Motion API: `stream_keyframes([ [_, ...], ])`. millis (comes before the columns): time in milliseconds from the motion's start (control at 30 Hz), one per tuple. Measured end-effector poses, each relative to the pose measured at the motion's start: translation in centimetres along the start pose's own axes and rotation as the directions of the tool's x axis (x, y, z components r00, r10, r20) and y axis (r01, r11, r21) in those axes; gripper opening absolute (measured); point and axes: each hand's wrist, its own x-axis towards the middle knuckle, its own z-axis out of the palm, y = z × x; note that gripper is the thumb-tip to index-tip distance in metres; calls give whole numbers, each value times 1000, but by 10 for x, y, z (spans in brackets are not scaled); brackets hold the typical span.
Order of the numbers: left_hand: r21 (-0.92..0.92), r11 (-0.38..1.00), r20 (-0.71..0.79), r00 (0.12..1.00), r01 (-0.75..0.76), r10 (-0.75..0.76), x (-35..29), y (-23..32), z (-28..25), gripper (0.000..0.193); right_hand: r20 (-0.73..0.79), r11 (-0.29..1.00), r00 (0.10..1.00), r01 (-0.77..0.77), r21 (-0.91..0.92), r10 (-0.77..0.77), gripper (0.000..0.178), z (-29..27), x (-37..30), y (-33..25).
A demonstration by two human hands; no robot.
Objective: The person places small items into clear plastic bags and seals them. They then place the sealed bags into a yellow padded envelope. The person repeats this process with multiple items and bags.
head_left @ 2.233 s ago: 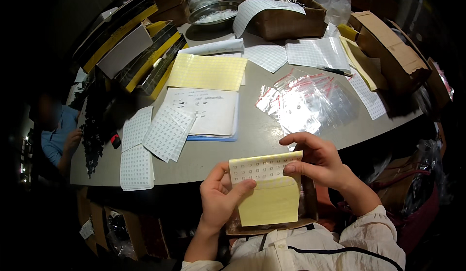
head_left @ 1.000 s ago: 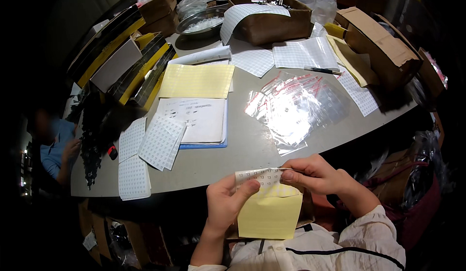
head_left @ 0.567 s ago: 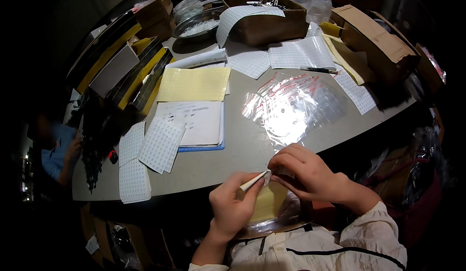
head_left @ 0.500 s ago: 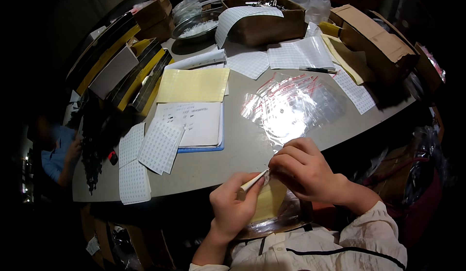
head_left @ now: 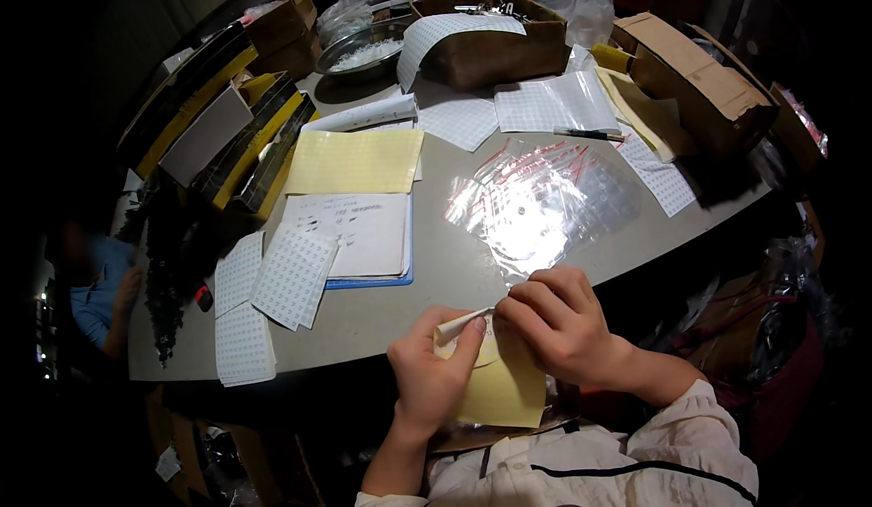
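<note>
Yellow sheet (head_left: 504, 392) hangs below left grip (head_left: 432, 371) and right grip (head_left: 561, 327), both pinching its curled top.

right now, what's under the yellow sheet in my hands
Under the yellow sheet, part of a brown box shows; most of its inside is covered and can't be made out.

Work surface: gray table (head_left: 440, 266) (curved edges may be lens distortion). Directly on top: near L, white label sheets (head_left: 245, 348), overlapping; adj. small red/blk item (head_left: 203, 298). L of ctr, paper stack (head_left: 377, 234) on blue backing. Ctr, clear plastic bags (head_left: 549, 207) w/ red strips, fanned. Far side, metal bowl (head_left: 341, 68), brn box (head_left: 495, 62). Far R, cardboard box (head_left: 695, 71).
</note>
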Motion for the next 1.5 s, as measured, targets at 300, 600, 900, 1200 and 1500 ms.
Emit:
stream_keyframes([
  [300, 5, 999, 12, 999, 39, -39, 13, 1, -7, 12, 10, 985, 992, 122, 124, -124, 32, 8, -5, 5],
  [600, 69, 995, 60, 996, -75, 71, 8, -3, -46, 7, 271, 886, 956, -223, 406, 116, 21, 7, 18, 85],
  [900, 272, 814, 275, 852, -513, 445, -14, 8, -18, 22, 589, 340, 793, -604, 721, 159, 21, 0, 37, 26],
  [1200, 386, 675, 444, 768, -629, 462, -9, -14, -10, 22, 651, 733, 751, -504, 456, 111, 16, -3, 65, 75],
  [1500, 370, 691, 410, 776, -621, 478, -7, -13, -19, 25, 623, 709, 779, -477, 519, 68, 17, 5, 74, 64],
])
